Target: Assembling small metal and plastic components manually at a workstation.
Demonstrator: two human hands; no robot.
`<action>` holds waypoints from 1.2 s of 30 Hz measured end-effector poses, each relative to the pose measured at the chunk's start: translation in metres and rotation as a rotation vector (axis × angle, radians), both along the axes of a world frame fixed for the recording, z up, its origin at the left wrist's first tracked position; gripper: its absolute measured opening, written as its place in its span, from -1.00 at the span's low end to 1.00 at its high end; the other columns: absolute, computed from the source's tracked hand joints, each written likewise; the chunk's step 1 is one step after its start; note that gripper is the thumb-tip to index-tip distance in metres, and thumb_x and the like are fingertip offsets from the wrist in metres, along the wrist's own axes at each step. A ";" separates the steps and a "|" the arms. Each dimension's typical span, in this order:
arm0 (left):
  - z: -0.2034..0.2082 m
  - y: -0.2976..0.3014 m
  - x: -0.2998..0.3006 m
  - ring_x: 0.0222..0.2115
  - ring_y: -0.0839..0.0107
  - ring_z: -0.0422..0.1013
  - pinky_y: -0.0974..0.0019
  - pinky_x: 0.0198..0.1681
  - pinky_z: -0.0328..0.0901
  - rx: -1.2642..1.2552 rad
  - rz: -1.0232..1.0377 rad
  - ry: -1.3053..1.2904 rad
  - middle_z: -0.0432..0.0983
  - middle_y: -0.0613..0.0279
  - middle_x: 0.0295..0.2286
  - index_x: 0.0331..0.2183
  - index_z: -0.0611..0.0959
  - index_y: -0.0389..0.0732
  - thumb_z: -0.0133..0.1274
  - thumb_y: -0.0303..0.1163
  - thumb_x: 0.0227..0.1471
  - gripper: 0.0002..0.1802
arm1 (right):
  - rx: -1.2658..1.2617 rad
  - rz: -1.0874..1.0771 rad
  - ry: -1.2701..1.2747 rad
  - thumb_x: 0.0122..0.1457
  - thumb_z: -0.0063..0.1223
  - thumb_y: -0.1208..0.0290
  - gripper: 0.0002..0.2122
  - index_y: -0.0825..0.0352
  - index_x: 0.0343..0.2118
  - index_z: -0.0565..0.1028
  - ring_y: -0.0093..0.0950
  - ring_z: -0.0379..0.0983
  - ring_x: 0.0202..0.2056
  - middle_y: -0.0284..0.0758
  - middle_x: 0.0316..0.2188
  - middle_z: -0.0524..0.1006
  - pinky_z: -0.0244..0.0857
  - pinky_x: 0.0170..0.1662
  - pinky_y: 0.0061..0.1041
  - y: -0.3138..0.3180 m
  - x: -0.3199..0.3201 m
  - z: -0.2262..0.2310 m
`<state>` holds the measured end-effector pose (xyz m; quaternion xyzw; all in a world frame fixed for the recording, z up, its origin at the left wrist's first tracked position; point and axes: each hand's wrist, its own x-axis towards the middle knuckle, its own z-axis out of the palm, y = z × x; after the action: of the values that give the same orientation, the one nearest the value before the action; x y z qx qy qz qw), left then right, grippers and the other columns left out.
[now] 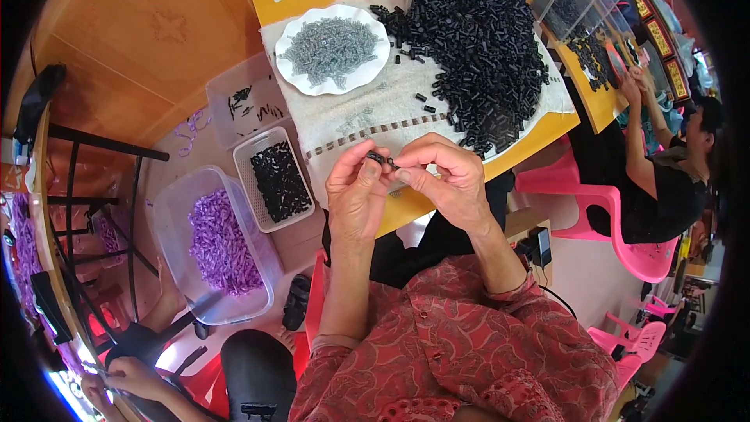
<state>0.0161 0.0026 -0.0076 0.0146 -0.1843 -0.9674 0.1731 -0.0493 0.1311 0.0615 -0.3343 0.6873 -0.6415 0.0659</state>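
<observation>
In front of my chest, above the table's near edge, my left hand (355, 195) pinches a small black cylindrical piece (375, 157) between thumb and fingers. My right hand (451, 180) is closed at the fingertips on a small dark part (392, 163) right by the end of that piece. The fingers partly hide both, and whether they are joined I cannot tell. Beyond my hands, a large heap of similar black pieces (488, 55) covers the right side of a white cloth (336, 121). A scalloped white plate (291, 82) holds many small clear-grey parts (328, 48).
Left of the table stand a white basket (272, 223) of black pieces, a clear tub (168, 215) of purple pieces (223, 242) and a shallow clear bin (226, 121). A person (664, 180) works at the right near pink chairs (617, 242). Another person's hands (129, 379) show lower left.
</observation>
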 end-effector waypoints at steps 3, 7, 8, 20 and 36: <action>-0.001 -0.001 0.000 -0.27 0.40 0.48 0.28 -0.15 0.40 -0.012 -0.003 -0.005 0.56 0.10 -0.19 -0.06 0.58 -0.22 0.08 -0.55 0.11 -0.68 | 0.020 0.003 0.024 0.05 0.18 0.67 -0.88 0.39 -0.33 0.58 -0.60 0.47 -0.40 -0.31 -0.37 0.57 0.34 -0.36 -0.64 0.000 0.000 0.001; -0.001 -0.001 0.001 -0.23 0.39 0.48 0.29 -0.15 0.39 -0.038 -0.013 -0.011 0.57 0.10 -0.20 -0.07 0.58 -0.22 0.09 -0.56 0.10 -0.69 | 0.032 0.013 0.042 0.05 0.19 0.67 -0.88 0.38 -0.33 0.58 -0.60 0.48 -0.39 -0.31 -0.37 0.57 0.34 -0.37 -0.64 0.000 -0.001 0.000; -0.001 -0.001 0.000 -0.23 0.39 0.48 0.29 -0.15 0.39 -0.038 -0.013 -0.012 0.57 0.10 -0.20 -0.07 0.58 -0.22 0.09 -0.56 0.10 -0.69 | 0.039 0.018 0.051 0.05 0.19 0.67 -0.88 0.38 -0.33 0.58 -0.60 0.48 -0.39 -0.31 -0.37 0.57 0.35 -0.37 -0.64 0.000 -0.001 -0.001; -0.004 0.000 -0.002 -0.22 0.37 0.49 0.29 -0.15 0.39 -0.066 -0.013 -0.021 0.58 0.10 -0.21 -0.08 0.59 -0.22 0.10 -0.55 0.09 -0.69 | 0.065 -0.021 0.083 0.04 0.20 0.67 -0.88 0.40 -0.34 0.56 -0.57 0.51 -0.40 -0.29 -0.37 0.57 0.41 -0.37 -0.62 -0.003 0.002 0.001; 0.005 0.000 -0.001 -0.26 0.39 0.49 0.30 -0.18 0.41 -0.141 0.066 -0.090 0.59 0.10 -0.26 -0.13 0.61 -0.26 0.08 -0.60 0.09 -0.74 | 0.087 -0.051 0.150 0.04 0.18 0.68 -0.87 0.42 -0.32 0.54 -0.52 0.54 -0.40 -0.26 -0.39 0.56 0.44 -0.36 -0.60 -0.007 0.003 0.002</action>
<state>0.0156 0.0029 -0.0023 0.0520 -0.2590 -0.9441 0.1971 -0.0461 0.1236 0.0631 -0.3606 0.7257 -0.5858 0.0126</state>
